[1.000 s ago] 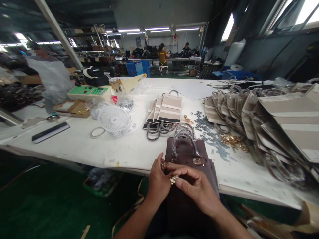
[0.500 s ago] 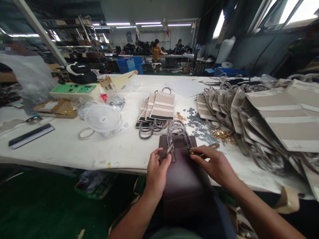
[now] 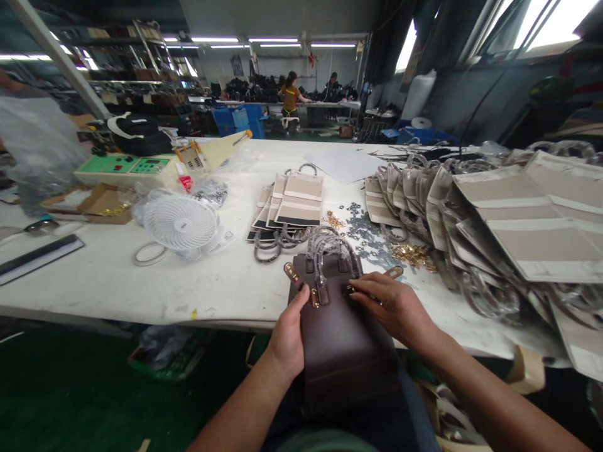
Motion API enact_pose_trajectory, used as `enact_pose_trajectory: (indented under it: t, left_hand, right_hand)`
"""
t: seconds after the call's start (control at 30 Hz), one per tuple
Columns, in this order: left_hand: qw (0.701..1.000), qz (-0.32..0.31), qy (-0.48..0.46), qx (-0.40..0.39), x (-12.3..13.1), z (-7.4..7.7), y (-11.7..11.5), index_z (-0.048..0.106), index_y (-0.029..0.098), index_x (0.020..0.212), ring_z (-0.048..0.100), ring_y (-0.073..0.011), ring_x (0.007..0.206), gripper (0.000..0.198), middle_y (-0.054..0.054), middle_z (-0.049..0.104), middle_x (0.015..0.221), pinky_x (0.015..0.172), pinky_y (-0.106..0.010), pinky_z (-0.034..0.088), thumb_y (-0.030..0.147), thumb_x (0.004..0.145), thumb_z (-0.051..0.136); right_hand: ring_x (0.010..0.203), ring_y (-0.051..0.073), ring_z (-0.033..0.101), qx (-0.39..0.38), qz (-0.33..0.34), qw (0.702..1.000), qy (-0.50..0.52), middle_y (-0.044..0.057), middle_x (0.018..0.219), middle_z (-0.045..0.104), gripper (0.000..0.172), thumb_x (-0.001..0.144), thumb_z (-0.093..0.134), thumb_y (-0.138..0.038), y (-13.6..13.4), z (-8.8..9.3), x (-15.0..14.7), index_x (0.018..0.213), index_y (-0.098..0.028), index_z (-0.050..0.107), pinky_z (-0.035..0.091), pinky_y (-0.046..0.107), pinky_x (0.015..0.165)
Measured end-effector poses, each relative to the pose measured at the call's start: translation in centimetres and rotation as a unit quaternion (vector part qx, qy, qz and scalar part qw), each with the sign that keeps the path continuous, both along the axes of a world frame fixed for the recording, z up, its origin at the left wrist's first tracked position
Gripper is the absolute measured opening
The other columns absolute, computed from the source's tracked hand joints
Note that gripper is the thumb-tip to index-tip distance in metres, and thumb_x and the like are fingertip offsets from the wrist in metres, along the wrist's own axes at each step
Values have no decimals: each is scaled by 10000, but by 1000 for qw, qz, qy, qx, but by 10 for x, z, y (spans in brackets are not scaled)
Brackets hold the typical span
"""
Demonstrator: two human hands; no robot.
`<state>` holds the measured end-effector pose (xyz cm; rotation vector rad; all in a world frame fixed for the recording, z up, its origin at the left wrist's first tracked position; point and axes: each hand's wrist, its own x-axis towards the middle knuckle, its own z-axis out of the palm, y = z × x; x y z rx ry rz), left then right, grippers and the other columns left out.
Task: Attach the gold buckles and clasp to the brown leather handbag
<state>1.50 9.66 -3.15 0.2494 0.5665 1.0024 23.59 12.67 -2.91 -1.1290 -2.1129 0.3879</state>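
A dark brown handbag [image 3: 348, 339] leans at the table's front edge, its wrapped handles [image 3: 330, 248] standing up. My left hand [image 3: 289, 336] grips the bag's left side, thumb on the front near a gold fitting [image 3: 315, 297]. Beside that thumb a strap end with gold hardware [image 3: 292, 272] sticks out to the left. My right hand [image 3: 396, 304] pinches a small gold piece [image 3: 351, 289] against the bag's upper right front. Another strap end [image 3: 394, 272] shows behind the right hand.
Beige bag panels [image 3: 299, 198] lie behind the bag, with larger piles [image 3: 522, 220] at the right. Gold parts [image 3: 414, 255] and dark metal pieces [image 3: 362, 229] are scattered between them. A white fan [image 3: 181, 223] stands left. A person [image 3: 289, 97] is across the room.
My left thumb has moved down from the handle base to the bag's side, and the left strap end now shows. The right hand keeps its pinch. The whole view has shifted slightly.
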Motion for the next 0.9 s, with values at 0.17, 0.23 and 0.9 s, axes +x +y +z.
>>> enact_pose_trajectory:
  t: [0.17, 0.23, 0.9]
  left_hand:
    - [1000, -14, 22, 15, -2, -3, 1, 673, 156, 1342, 717, -380, 1149, 576, -154, 786, 1122, 1085, -587, 508, 555, 928, 634]
    - [999, -19, 19, 18, -2, -4, 1, 674, 158, 1341, 716, -382, 1151, 587, -156, 786, 1121, 1084, -590, 506, 570, 926, 627]
    - [1000, -11, -21, -4, 3, -3, 5, 682, 139, 1322, 741, -359, 1103, 510, -146, 798, 1081, 1069, -546, 529, 490, 958, 611]
  right_hand:
    - [960, 247, 741, -3, 6, 1000, -25, 66, 1139, 763, 234, 1045, 616, -327, 0, 0, -3, 1207, -277, 777, 602, 359, 829]
    - [962, 246, 741, 2, 4, 999, -37, 68, 1141, 764, 240, 1052, 600, -330, 0, 0, -4, 1213, -280, 772, 600, 354, 826]
    - [935, 229, 708, 12, 86, 979, -185, 88, 1095, 734, 225, 1054, 549, -232, 22, 9, 2, 1185, -237, 731, 554, 325, 822]
